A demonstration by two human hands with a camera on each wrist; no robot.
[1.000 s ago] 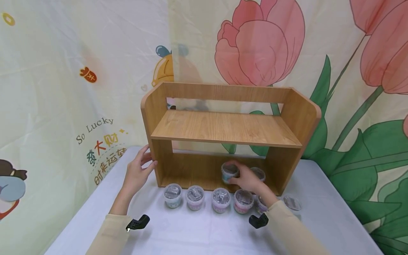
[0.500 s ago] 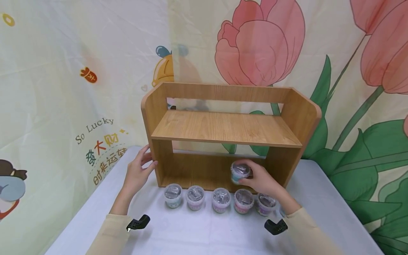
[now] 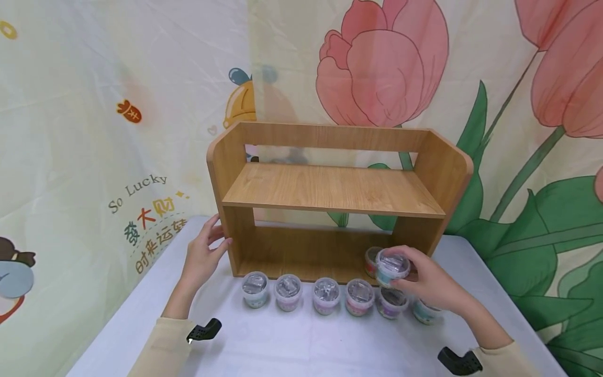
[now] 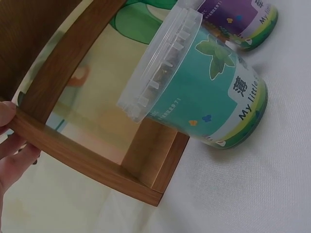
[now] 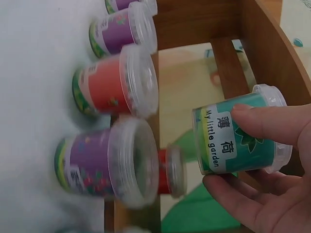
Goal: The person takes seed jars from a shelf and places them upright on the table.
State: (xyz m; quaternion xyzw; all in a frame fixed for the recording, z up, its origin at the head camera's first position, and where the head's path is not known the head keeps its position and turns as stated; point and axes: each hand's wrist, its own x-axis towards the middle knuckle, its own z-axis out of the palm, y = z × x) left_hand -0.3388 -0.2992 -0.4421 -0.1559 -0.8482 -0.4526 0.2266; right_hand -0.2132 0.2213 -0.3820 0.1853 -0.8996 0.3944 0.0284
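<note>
In the head view my right hand (image 3: pixel 431 280) holds a teal lidded plastic tub (image 3: pixel 392 267), thumb on one side and fingers on the other. The tub is tilted in front of the lower right part of a wooden shelf unit (image 3: pixel 334 188). Partly hidden behind it, a red lidded tub (image 3: pixel 371 262) stands on the lower board. My left hand (image 3: pixel 202 254) grips the shelf's left side panel by its front edge; the left wrist view shows fingers (image 4: pixel 19 160) on the panel's outer side. Printed on the held tub (image 5: pixel 228 138) is "My little garden" with a green leaf.
In front of the shelf stands a row of several lidded tubs on the white tablecloth (image 3: pixel 301 345): a teal one (image 3: pixel 256 289) at the left end, purple and pink ones between, another teal one (image 3: pixel 425 313) at the right. A printed cloth (image 3: pixel 292 52) hangs behind.
My right hand has carried the teal tub rightward from the middle of the lower board to its front right, passing the red tub. The left hand stays on the side panel.
</note>
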